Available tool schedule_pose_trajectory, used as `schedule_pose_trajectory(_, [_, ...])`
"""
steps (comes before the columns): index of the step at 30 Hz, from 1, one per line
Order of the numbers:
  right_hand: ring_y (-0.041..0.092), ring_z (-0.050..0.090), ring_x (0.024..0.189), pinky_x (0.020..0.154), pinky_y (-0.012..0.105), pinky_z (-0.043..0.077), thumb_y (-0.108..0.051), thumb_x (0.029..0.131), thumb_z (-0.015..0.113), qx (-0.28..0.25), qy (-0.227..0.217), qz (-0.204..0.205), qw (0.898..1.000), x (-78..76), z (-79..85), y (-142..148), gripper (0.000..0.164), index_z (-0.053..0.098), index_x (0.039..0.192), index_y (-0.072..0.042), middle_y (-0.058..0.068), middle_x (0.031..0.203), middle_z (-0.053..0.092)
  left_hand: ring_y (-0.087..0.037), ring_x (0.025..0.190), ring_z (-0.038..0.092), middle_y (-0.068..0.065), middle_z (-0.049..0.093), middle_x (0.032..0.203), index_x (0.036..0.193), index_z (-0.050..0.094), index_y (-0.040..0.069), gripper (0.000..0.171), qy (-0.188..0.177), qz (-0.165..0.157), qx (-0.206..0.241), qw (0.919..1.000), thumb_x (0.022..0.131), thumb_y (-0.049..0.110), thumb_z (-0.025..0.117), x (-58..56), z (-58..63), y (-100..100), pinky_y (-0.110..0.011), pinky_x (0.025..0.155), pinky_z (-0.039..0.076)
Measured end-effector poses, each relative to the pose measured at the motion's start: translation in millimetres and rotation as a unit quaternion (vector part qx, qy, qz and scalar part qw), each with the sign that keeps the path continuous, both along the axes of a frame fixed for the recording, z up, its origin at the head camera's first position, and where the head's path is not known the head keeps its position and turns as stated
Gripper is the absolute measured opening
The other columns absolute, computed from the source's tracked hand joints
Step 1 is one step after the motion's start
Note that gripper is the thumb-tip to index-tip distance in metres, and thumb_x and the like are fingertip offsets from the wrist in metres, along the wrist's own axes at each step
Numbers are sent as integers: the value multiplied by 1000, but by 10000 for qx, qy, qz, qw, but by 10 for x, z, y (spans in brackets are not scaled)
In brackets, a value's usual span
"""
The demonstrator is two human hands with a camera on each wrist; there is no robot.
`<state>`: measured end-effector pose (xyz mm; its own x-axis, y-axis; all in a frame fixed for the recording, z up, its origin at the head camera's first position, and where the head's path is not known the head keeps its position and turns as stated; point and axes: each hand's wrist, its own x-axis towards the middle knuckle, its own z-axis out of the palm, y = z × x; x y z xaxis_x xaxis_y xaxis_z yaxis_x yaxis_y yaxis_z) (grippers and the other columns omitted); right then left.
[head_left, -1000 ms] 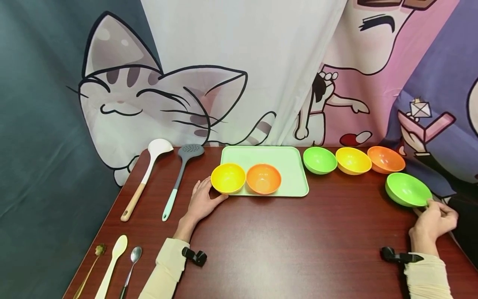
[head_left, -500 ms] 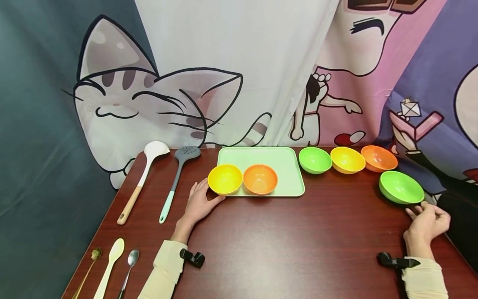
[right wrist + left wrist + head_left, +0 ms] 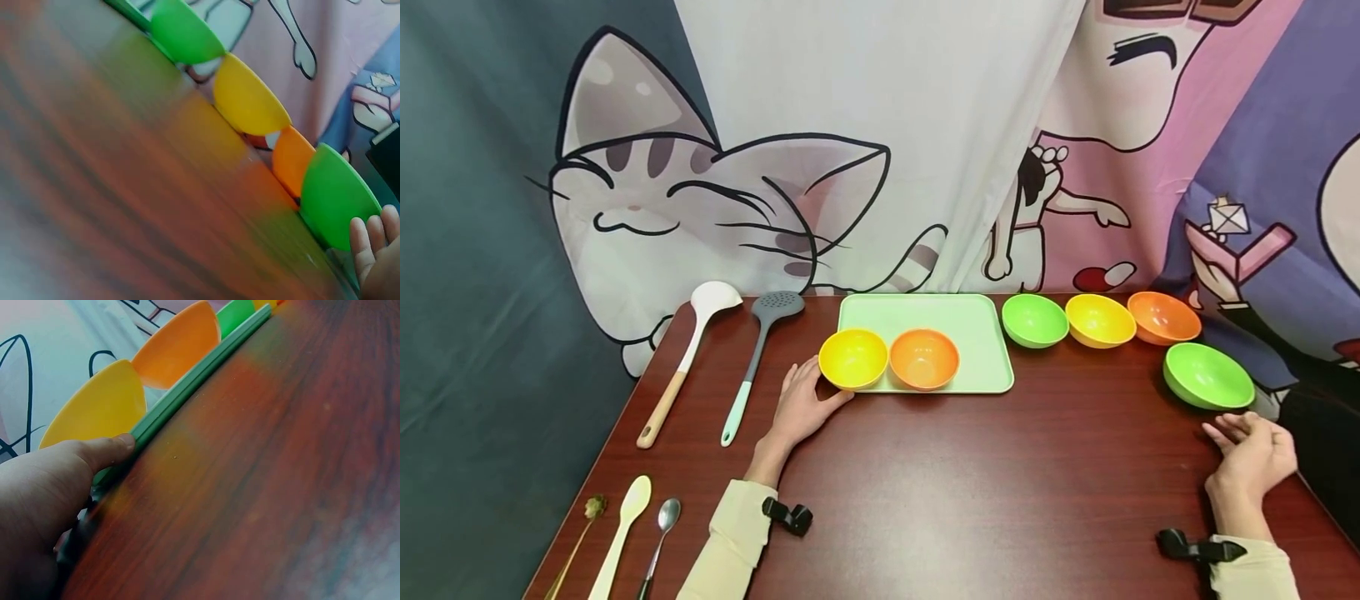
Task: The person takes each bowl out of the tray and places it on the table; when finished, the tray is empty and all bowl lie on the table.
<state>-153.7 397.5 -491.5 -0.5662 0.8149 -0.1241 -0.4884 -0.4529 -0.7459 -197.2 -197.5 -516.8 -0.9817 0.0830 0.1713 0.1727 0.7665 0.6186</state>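
A yellow bowl (image 3: 853, 359) and an orange bowl (image 3: 923, 359) stand side by side on the front part of a pale green tray (image 3: 985, 350). My left hand (image 3: 802, 407) is at the tray's front left corner beside the yellow bowl. In the left wrist view its straight thumb (image 3: 112, 450) lies along the tray's edge; the other fingers are mostly hidden. On the right, a green bowl (image 3: 1207, 377) stands upright on the table. My right hand (image 3: 1252, 457) is just in front of it, fingers loosely bent and holding nothing. Its fingertips (image 3: 358, 231) overlap that bowl in the right wrist view.
Green (image 3: 1034, 322), yellow (image 3: 1100, 322) and orange (image 3: 1163, 318) bowls line up right of the tray. A white ladle (image 3: 696, 350), a grey slotted turner (image 3: 762, 350) and several spoons (image 3: 636, 500) lie at the left. A printed curtain (image 3: 887, 100) hangs behind the table.
My right hand has let go of the front green bowl's rim and drawn back from it, down and slightly left. That bowl now stands level. The left hand stays at the tray corner.
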Motion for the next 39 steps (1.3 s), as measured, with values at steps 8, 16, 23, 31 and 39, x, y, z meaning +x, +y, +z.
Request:
schedule_pose_trajectory(8, [27,69,53,43,34,56,8,88,63,425,896,362,9944,25,-29,-162,9,57,89,14,22,66,69,-28,145,39,-10,49,150,150,44,12,82,-6,-18,-37,10000,86,55,72,1,15,9,-56,124,11])
schedule_pose_trajectory(16, [27,70,59,50,31,59,10,93,55,1503,1422,1020,9730,19,-59,-477,12,57,82,14,21,70,69,-28,145,38,-10,49,151,151,43,12,82,-2,-7,-29,10000,86,55,71,-16,23,-4,-56,125,10])
schedule_pose_trajectory(23, [25,72,68,58,31,61,9,96,54,1858,1212,1768,9589,-17,-82,-687,6,57,92,12,19,79,70,-29,145,38,-10,49,151,150,44,12,82,20,-34,-7,10000,86,54,72,-2,16,5,-56,124,11])
schedule_pose_trajectory(31, [22,74,78,67,30,62,7,97,52,2101,905,2334,9451,-67,-94,-953,6,55,102,9,16,88,70,-28,145,39,-9,49,151,151,43,13,82,17,-36,6,10000,86,55,72,-1,-4,18,-56,124,11])
schedule_pose_trajectory(39, [22,73,89,77,29,62,8,97,52,2258,1241,2705,9276,-186,-117,-1300,14,51,110,14,18,98,69,-27,145,39,-8,50,150,151,44,14,82,40,-5,28,10000,86,54,73,-9,0,12,-56,124,11])
